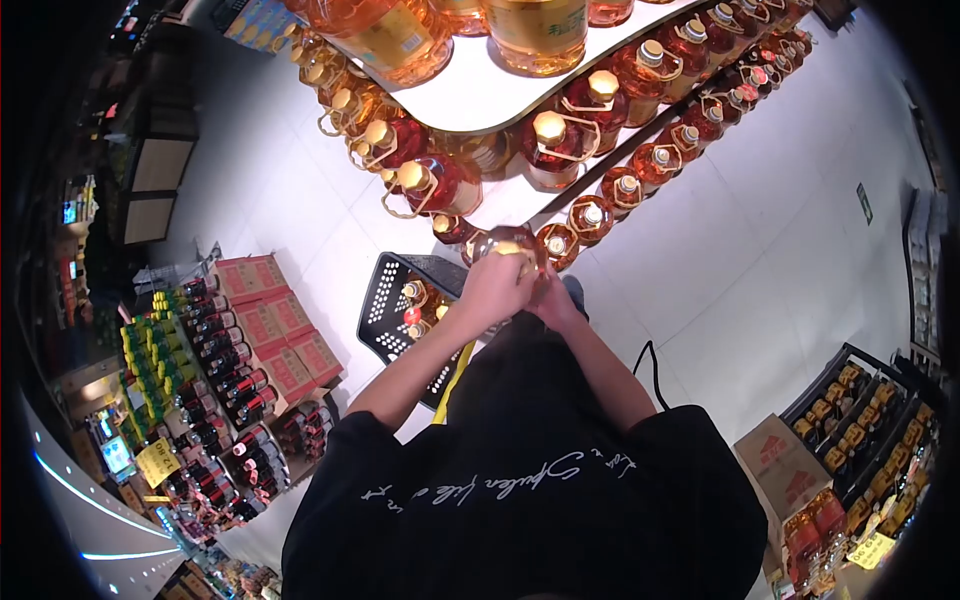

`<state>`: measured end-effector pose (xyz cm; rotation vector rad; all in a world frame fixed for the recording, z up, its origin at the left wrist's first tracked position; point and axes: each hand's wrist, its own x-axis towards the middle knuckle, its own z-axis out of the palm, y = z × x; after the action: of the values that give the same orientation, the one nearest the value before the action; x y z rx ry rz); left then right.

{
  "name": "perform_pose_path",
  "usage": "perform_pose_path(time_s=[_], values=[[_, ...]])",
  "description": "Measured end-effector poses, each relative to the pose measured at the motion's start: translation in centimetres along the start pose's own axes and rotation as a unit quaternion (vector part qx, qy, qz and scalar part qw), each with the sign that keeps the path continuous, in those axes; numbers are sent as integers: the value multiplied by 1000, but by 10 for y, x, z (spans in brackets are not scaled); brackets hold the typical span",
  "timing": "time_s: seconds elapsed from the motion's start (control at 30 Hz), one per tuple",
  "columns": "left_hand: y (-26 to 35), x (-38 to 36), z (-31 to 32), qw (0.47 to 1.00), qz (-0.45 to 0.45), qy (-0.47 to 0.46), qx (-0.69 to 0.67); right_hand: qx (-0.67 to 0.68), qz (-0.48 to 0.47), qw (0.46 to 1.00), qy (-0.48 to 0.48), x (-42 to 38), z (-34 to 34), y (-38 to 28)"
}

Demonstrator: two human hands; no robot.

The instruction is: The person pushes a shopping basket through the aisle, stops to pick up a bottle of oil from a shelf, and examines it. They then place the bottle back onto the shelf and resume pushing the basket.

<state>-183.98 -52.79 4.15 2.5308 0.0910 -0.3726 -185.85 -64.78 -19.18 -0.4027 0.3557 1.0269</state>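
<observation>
In front of my body I hold a clear bottle (pixel 497 241) of amber liquid, probably cooking oil, with a golden cap. My left hand (pixel 498 284) is closed around the bottle's top, by the cap. My right hand (pixel 550 298) grips its right side, the fingers partly hidden. Just left of my hands, a black shopping basket (pixel 378 318) with round holes stands on the floor. Several small bottles (pixel 413 291) with light caps and one red cap lie inside. Right beyond the bottle in my hands is the corner of a display of similar bottles (pixel 557 243).
A white display shelf (pixel 452 108) with large oil bottles (pixel 537 35) rises ahead. To the left are red cartons (pixel 275 310) and rows of dark bottles (pixel 215 345). A cardboard box (pixel 785 465) and a black rack (pixel 850 400) stand at the right. Pale tiled floor (pixel 720 270) lies between.
</observation>
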Motion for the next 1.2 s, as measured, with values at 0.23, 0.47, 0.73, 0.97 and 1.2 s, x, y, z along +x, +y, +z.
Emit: perform_pose_path(time_s=[0.23, 0.47, 0.73, 0.97, 1.2], values=[[-33, 63, -3, 998, -43, -19, 30, 73, -89, 993, -21, 82, 8, -16], [-84, 118, 4, 995, -33, -59, 68, 118, -117, 985, 44, 166, -18, -25], [-113, 127, 8, 986, 138, 46, 80, 108, -165, 980, -24, 184, 9, -37], [-114, 96, 4, 971, 178, 102, 123, 120, -131, 984, 1, 202, 14, -49], [-115, -50, 18, 984, 4, 168, -53, -340, 65, 914, 213, 132, -60, -31]])
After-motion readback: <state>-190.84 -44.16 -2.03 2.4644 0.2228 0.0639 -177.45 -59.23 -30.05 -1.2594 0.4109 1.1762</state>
